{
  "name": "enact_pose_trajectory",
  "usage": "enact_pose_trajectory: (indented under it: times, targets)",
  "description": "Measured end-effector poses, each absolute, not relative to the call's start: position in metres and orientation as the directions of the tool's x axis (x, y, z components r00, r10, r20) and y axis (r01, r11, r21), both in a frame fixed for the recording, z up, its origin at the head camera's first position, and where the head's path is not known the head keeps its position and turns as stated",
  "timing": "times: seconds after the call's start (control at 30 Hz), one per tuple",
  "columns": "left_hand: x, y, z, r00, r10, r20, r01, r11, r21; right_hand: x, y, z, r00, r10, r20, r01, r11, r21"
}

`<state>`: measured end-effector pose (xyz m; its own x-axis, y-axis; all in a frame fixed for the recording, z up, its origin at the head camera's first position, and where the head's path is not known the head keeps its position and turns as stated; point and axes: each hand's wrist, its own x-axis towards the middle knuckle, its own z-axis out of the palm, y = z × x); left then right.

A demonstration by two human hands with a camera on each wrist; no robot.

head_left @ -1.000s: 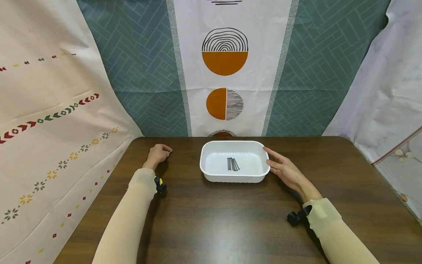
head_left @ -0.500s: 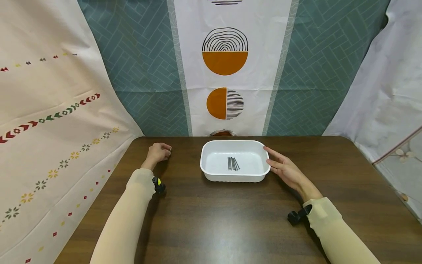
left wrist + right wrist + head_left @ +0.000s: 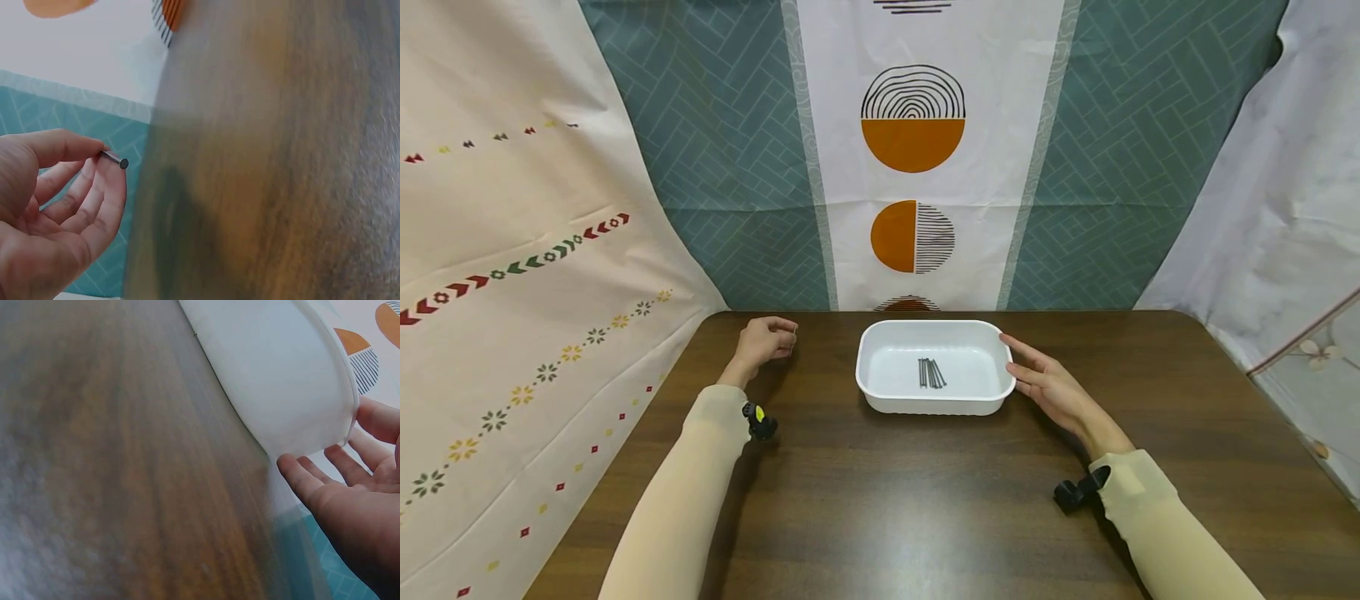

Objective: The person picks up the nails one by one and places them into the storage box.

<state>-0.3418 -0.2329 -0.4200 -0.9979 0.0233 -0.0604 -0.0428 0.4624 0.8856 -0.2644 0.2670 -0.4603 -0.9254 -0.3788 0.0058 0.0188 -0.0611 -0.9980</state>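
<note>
**1 nail pinched in the left hand, a bundle more in the tray**

1 small dark nail (image 3: 115,159) sits pinched between thumb and forefinger of the left hand (image 3: 763,342), which is raised just over the far left part of the dark wooden table (image 3: 880,500), well apart from the white tray (image 3: 880,398). Its other fingers (image 3: 75,199) curl loosely. Only 1 blunt end pokes out past the fingertips, so the long axis runs along the pinch, tipped slightly downward in the left wrist view; which end is the point I cannot tell.

The right hand (image 3: 1051,385) is open, fingers straight, resting against the tray's right wall and holding nothing.

Inside the tray lies a bundle of nails (image 3: 930,372), side by side, long axes running near to far, fanning slightly at the near end.

Judging by looks, each nail is stiff, light, smooth and thin, likely to roll or slip; a fingertip pinch at mid-shaft suits it best
</note>
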Motion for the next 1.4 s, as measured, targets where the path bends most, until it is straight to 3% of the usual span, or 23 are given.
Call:
enact_pose_trajectory:
  times: [0.57,1.4]
  targets:
    - [-0.336,-0.196,-0.394,-0.991,0.134,-0.024,0.013,0.271,0.962,-0.264,0.267,-0.461,-0.925,-0.38,0.006,0.016,-0.054,-0.998]
    - [-0.339,-0.126,-0.383,-0.972,0.228,-0.065,-0.02,0.194,0.981,-0.263,0.267,-0.46,-0.925,-0.38,0.009,0.012,-0.053,-0.999]
